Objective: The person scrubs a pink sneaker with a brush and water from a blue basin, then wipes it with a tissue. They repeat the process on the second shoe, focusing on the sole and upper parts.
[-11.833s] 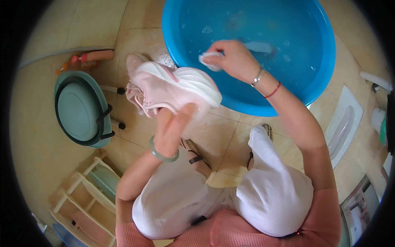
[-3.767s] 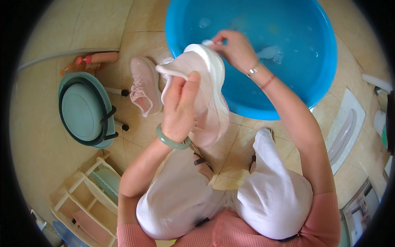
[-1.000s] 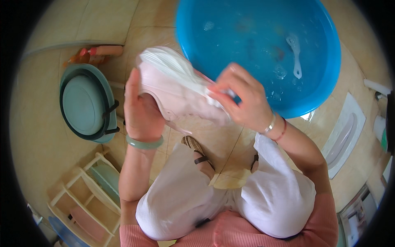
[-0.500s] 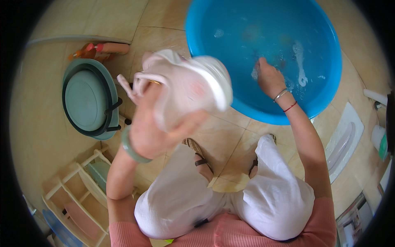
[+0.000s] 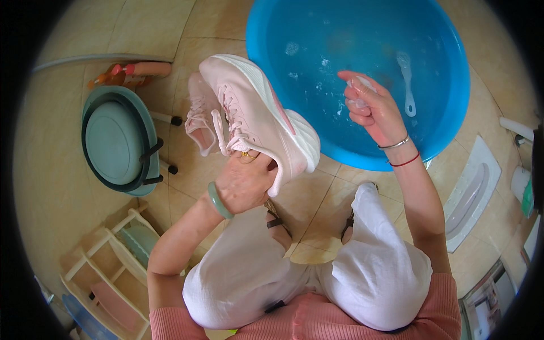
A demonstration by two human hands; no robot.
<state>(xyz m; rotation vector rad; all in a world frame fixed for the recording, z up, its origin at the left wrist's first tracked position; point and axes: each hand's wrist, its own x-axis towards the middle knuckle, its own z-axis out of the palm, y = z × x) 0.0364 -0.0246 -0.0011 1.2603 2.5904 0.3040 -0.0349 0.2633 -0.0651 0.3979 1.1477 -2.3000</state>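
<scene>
Holding a pale pink lace-up shoe with a thick white sole (image 5: 249, 96) by its collar, the left hand (image 5: 245, 178) has it raised above the tan tiled floor (image 5: 309, 195). Grip there: closed, fingers bent beside the laced tongue; how far any reach inside, cannot tell from here. Shoe's long axis runs slantwise, toe far left, heel near right. Sole turned right, toward the round blue plastic basin (image 5: 460, 107) of water.

Right hand (image 5: 374, 107): over the near half of the basin, palm up, fingers curled round a small, wet white wad (image 5: 362, 90), material unclear. Relation worth noting: wad lies right of the shoe, plain gap between, no touching; the sole side faces it. Left hand is on the shoe itself, right hand apart from it.

Round about: second pale pink shoe (image 5: 195, 107) on the floor, just left of the held one and partly hidden by it, collar at the near end. White brush-like plastic tool (image 5: 407, 85) in the basin, right of the right hand, handle end near; floating or sunk, cannot tell.
</scene>
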